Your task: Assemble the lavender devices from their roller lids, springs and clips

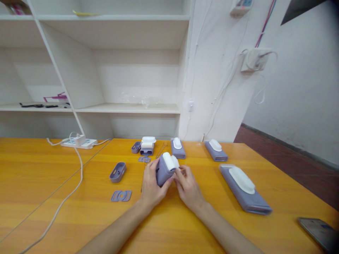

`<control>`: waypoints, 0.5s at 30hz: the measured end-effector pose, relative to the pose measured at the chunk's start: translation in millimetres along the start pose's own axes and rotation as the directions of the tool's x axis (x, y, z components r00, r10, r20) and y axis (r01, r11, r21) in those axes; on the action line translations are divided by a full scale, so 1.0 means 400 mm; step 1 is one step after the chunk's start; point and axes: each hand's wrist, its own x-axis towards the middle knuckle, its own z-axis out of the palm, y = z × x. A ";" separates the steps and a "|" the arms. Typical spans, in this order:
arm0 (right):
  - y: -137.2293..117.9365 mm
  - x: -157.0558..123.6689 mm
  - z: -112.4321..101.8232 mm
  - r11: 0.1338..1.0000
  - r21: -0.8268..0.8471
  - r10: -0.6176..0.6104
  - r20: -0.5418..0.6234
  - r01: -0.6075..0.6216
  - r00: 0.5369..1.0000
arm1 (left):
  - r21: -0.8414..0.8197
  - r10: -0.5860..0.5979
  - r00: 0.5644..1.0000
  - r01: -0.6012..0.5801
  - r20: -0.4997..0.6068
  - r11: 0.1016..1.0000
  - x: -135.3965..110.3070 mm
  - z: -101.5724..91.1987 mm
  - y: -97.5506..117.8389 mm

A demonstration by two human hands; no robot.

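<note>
Both of my hands hold one lavender plastic device with a white top piece [166, 168] just above the orange wooden table [79, 211]. My left hand [151, 185] wraps round its left side and underside. My right hand [187, 187] grips its right side, fingers curled against the white piece. Just beyond my hands lie a flat lavender bracket [144, 159] and a small stack of white and lavender parts [147, 145].
Finished lavender devices with white tops lie at the back [177, 147], back right [215, 149] and right [244, 188]. A lavender tray [118, 171] and a flat bracket [121, 195] lie left. A power strip [78, 142] with a white cable, a phone [319, 233] and shelves [127, 107] are in view.
</note>
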 end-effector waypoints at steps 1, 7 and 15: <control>0.004 -0.001 -0.002 0.996 0.074 0.050 -0.070 -0.045 0.996 | 0.008 0.009 1.000 -0.009 -0.010 1.000 0.001 0.000 -0.002; 0.055 0.012 -0.016 0.634 0.674 0.623 -0.155 -0.379 0.767 | 0.145 0.059 0.998 -0.057 -0.004 0.988 0.009 0.005 -0.011; 0.043 0.008 -0.008 0.244 0.876 0.674 0.155 -0.417 0.722 | 0.340 0.140 0.964 -0.213 0.227 0.916 0.006 0.008 -0.001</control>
